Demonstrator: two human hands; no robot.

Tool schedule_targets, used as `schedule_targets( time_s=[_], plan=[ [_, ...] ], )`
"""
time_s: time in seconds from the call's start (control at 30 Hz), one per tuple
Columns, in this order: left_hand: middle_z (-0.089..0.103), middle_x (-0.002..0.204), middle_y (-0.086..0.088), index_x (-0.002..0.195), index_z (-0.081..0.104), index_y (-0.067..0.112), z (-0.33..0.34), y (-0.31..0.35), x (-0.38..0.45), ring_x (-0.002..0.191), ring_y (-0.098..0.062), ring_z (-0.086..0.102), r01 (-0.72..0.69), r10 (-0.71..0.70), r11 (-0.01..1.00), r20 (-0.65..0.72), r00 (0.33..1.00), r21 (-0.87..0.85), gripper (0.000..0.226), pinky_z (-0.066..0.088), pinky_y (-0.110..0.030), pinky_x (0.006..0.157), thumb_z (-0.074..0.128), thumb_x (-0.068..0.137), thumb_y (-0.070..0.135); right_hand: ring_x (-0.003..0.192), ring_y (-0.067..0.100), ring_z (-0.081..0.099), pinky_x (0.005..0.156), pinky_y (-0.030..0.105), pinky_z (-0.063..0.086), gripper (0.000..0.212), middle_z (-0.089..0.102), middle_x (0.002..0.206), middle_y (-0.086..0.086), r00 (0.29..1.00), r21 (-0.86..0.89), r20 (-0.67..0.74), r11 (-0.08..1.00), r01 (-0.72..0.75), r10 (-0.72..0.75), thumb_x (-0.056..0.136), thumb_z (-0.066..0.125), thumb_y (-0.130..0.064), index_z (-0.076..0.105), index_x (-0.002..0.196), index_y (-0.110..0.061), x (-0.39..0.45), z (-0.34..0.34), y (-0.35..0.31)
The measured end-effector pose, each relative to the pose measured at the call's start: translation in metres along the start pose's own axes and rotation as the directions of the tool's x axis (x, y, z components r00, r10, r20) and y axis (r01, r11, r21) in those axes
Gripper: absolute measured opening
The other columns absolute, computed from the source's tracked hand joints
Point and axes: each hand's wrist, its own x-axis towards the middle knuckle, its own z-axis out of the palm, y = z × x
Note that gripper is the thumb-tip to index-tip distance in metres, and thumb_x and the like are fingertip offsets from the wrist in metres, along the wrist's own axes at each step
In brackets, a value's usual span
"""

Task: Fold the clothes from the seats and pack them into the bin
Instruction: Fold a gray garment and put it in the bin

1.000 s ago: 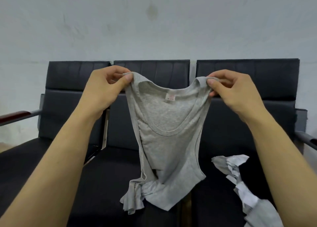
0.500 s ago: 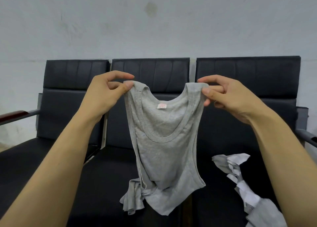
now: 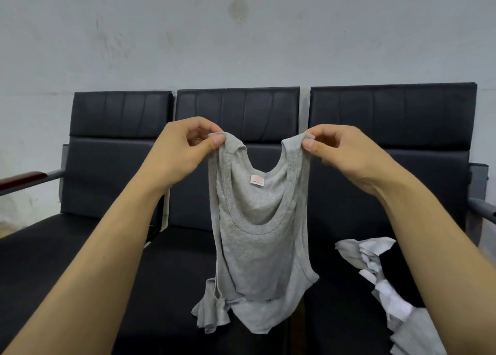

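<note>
While hung over seats | left hand [image 3: 179, 150] grip pinches tank top [image 3: 257, 234] strap | right hand [image 3: 346, 156] grip pinches other strap

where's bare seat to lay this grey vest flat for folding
The left seat, between the wooden armrest and the middle seat, shows bare cushion. The middle seat is bare left of the grey vest. The right seat is crowded: a crumpled white and grey garment lies there.

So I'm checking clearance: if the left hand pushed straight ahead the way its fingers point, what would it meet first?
Probably the backrest of the middle seat, beyond the grey tank top strap that the left hand pinches; depth is unclear.
</note>
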Motion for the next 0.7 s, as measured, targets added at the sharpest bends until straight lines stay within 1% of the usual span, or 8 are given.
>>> schedule_targets(
  time_s=[0.07,0.17,0.23,0.3,0.43,0.57,0.63,0.7],
  plan=[
    [0.078,0.098,-0.001,0.101,0.075,0.021,0.004,0.004,-0.001,0.09,-0.019,0.071,-0.014,0.017,0.997,0.034,0.999,-0.074,0.005,0.056,-0.03,0.086,0.073,0.098,0.024,0.09,-0.002,0.065,0.084,0.023,0.047,0.012,0.073,0.094,-0.016,0.999,0.05,0.05,0.999,0.015,-0.017,0.103,0.063,-0.026,0.075,0.108,-0.025,0.001,0.003,-0.002],
    [0.075,0.101,-0.006,0.102,0.072,0.014,0.006,0.01,-0.003,0.094,-0.014,0.067,-0.082,0.112,0.961,0.101,0.989,-0.266,0.004,0.053,-0.025,0.086,0.069,0.1,0.017,0.097,0.02,0.057,0.089,0.037,0.043,0.008,0.065,0.099,0.0,0.974,0.299,0.201,0.953,0.038,-0.102,0.103,0.061,-0.018,0.069,0.104,-0.019,-0.002,0.001,-0.008],
    [0.072,0.103,-0.012,0.104,0.069,0.012,0.006,0.012,-0.004,0.096,-0.021,0.062,-0.133,0.189,0.924,0.124,0.974,-0.359,0.005,0.051,-0.032,0.085,0.067,0.101,0.016,0.098,0.028,0.054,0.088,0.037,0.046,0.005,0.064,0.101,0.007,0.93,0.453,0.319,0.891,0.018,-0.181,0.099,0.061,-0.015,0.063,0.101,-0.019,-0.007,0.0,-0.016],
    [0.072,0.104,-0.011,0.105,0.067,0.009,0.008,0.013,-0.003,0.096,-0.023,0.06,-0.15,0.217,0.913,0.14,0.966,-0.38,0.009,0.052,-0.038,0.085,0.066,0.102,0.017,0.096,0.023,0.063,0.084,0.031,0.053,0.009,0.071,0.1,0.007,0.903,0.512,0.366,0.859,0.005,-0.223,0.097,0.063,-0.012,0.059,0.099,-0.02,-0.01,0.0,-0.021],
    [0.072,0.098,-0.004,0.1,0.07,0.016,0.02,0.011,-0.005,0.089,-0.014,0.062,-0.159,0.212,0.938,0.149,0.966,-0.307,0.007,0.053,-0.027,0.082,0.065,0.102,0.012,0.083,0.013,0.064,0.075,0.025,0.053,0.005,0.073,0.099,0.008,0.928,0.403,0.341,0.915,0.0,-0.15,0.1,0.06,-0.015,0.059,0.098,-0.019,-0.008,0.009,-0.017],
    [0.071,0.092,0.003,0.097,0.074,0.022,0.034,0.006,-0.006,0.081,-0.014,0.058,-0.164,0.212,0.952,0.168,0.963,-0.26,0.009,0.051,-0.03,0.081,0.07,0.1,0.015,0.094,0.02,0.063,0.088,0.042,0.052,0.009,0.07,0.107,0.014,0.945,0.232,0.291,0.969,0.081,-0.149,0.1,0.065,-0.029,0.066,0.104,-0.021,-0.005,0.019,-0.01],
    [0.071,0.088,0.005,0.099,0.076,0.023,0.04,0.007,-0.007,0.08,-0.021,0.06,-0.169,0.217,0.954,0.181,0.959,-0.246,0.004,0.052,-0.037,0.081,0.072,0.099,0.02,0.101,0.018,0.069,0.098,0.046,0.054,0.014,0.072,0.107,0.004,0.95,0.186,0.266,0.975,0.119,-0.166,0.097,0.068,-0.034,0.067,0.106,-0.023,-0.005,0.022,-0.012],
    [0.073,0.091,0.001,0.102,0.077,0.021,0.045,0.01,-0.008,0.084,-0.032,0.064,-0.181,0.226,0.954,0.176,0.958,-0.241,0.006,0.055,-0.042,0.084,0.073,0.098,0.021,0.108,0.023,0.071,0.104,0.052,0.053,0.016,0.074,0.11,0.006,0.947,0.158,0.262,0.977,0.147,-0.185,0.096,0.07,-0.033,0.067,0.109,-0.025,-0.004,0.026,-0.014]
  ],
)
